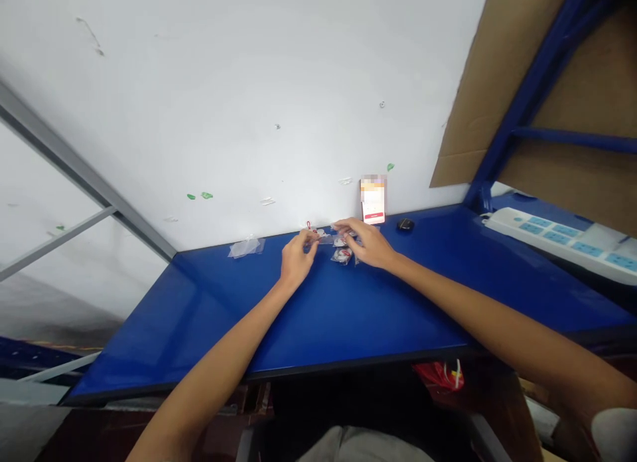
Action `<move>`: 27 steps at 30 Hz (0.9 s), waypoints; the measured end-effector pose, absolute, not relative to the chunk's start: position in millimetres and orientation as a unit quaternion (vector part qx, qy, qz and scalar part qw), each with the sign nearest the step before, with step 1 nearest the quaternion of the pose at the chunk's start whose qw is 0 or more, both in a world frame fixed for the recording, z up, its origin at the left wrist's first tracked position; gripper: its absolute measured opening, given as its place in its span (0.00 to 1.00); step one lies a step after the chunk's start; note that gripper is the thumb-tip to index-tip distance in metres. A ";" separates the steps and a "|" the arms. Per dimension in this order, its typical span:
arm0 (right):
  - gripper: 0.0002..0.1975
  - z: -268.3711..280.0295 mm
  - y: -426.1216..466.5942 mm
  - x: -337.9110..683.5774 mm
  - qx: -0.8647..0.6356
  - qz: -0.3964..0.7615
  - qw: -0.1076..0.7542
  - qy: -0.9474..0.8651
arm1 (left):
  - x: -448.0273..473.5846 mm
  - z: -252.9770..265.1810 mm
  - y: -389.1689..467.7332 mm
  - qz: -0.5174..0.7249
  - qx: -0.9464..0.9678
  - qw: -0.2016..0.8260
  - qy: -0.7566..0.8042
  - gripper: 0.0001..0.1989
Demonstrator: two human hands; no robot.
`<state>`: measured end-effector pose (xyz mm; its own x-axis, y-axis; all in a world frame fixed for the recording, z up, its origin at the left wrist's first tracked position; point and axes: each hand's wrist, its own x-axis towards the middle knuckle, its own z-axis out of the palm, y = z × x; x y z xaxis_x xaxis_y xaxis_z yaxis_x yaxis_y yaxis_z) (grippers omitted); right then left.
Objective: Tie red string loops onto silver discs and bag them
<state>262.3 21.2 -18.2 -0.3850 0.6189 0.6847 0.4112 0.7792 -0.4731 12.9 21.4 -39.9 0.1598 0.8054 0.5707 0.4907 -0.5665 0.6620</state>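
Observation:
Near the back edge of the blue table, my left hand has its thumb and fingers closed round a small item with a red cord loop. Clear plastic lies by its fingertips, and the item's kind is too small to tell. My right hand reaches over several small clear packets, its fingers stretched out and its thumb apart. One packet with a round white-and-red piece inside lies just below these fingers. Other packets are partly hidden under the right hand.
Flat clear plastic bags lie at the back left. A lit phone leans on the white wall behind the right hand, with a small black object beside it. A white power strip is at the right, near a blue frame.

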 end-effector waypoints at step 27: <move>0.14 -30.5 18.5 240.5 -0.284 0.070 0.351 -0.890 | -30.7 -12.1 74.3 0.275 0.801 -0.040 0.531 0.15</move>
<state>240.5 18.5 -30.5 -0.5927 0.5541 0.5846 0.4553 0.8292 -0.3243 -30.7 74.3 -12.1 0.2849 0.8279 0.4831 0.8717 -0.4334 0.2286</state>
